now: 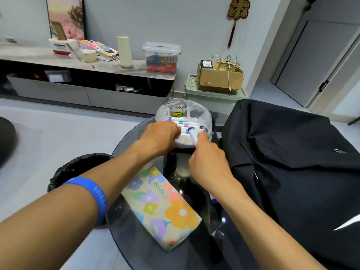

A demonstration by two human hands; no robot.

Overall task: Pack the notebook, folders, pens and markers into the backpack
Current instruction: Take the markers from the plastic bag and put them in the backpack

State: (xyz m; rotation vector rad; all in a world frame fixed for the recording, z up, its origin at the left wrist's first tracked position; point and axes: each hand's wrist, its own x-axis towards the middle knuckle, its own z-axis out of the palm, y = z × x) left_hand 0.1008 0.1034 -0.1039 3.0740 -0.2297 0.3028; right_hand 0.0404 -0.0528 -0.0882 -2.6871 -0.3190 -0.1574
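Black backpack (292, 162) slumps on right of dark glass table (124, 149). Floral pencil case (161, 207) lies near edge. Markers (185, 123) sit bundled in plastic bag (194, 112) at far side. Left hand (158, 138) curls fingers onto the bundle; right hand (208, 162) pinches one marker (193, 134).

Both hands (158, 136) on bagged markers (185, 123)

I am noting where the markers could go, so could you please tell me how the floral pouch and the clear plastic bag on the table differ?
The floral pouch is opaque fabric printed with coloured flowers; the clear plastic bag is see-through, so its markers show. The pouch lies flat near the person and untouched; the bag sits farther away, its mouth open, with the left hand on it and the right hand holding a marker at it. Both rest on the dark glass table.
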